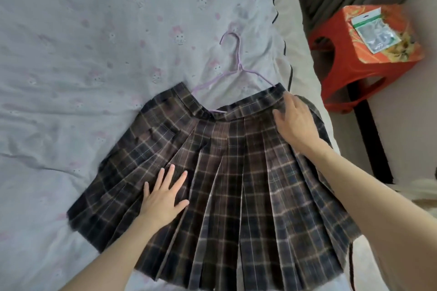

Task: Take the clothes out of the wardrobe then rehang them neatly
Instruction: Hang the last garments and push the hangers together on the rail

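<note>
A dark plaid pleated skirt [236, 172] lies spread flat on the bed, waistband away from me. A lilac wire hanger [233, 64] lies above it, its lower part tucked under the waistband. My left hand [164, 196] presses flat on the pleats at the skirt's left half, fingers spread and straight. My right hand [295, 123] rests on the skirt's upper right, near the waistband corner, fingers extended over the cloth.
The bed sheet [94, 54] is pale with small pink rabbit prints and runs to an edge on the right. Beyond that edge stands a red plastic stool [343, 66] with an orange packet and a clear zip bag [371, 30] on top.
</note>
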Available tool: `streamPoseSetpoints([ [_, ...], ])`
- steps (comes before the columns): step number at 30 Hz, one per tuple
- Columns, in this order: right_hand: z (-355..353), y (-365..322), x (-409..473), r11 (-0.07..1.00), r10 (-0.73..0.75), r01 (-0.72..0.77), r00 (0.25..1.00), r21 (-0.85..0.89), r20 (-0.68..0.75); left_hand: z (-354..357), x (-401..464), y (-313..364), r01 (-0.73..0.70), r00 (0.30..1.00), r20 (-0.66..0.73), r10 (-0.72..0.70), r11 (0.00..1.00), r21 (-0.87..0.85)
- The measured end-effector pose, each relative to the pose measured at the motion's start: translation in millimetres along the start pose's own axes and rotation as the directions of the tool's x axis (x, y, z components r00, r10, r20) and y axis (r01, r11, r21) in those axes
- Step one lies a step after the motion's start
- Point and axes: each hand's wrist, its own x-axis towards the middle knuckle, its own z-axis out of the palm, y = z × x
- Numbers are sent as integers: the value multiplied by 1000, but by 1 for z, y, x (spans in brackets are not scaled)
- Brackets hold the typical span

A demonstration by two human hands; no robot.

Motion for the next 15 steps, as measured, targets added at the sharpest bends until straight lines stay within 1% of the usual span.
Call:
streamPoseSetpoints([
  [2, 5, 1, 20, 1000, 21, -21, 1000, -17, -7, -1, 12, -4, 0, 997, 83, -1, 1000, 13],
  [5, 12, 1, 38, 996, 74, -70, 995, -60, 67, -7, 24, -8, 1, 984, 177, 2, 1000, -20],
  [6, 13, 1, 41, 993, 88, -81, 993, -84, 82, -9, 25, -8, -1, 981, 196, 7, 999, -33],
  [8, 14, 1, 48, 989, 113, -106, 992, -102, 59, -11, 26, -10, -2, 978, 210, 13, 999, -53],
  [9, 12, 1, 50, 987, 146, -143, 988, -69, 47, -11, 25, -10, 1, 977, 212, 12, 998, -61],
  [10, 9, 0, 52, 981, 195, -195, 980, 7, 47, -12, 24, -9, 5, 978, 209, 9, 998, -68],
  [12, 0, -2, 47, 934, 289, -296, 955, 200, 63, -13, 18, -6, 14, 985, 170, 2, 996, -93],
  [13, -5, -3, 41, 907, 318, -325, 946, 269, 68, -14, 13, -4, 18, 991, 130, -3, 994, -112],
  [15, -14, -8, 19, 885, 329, -329, 943, 331, 58, -14, -2, -2, 12, 999, 45, -5, 989, -147],
])
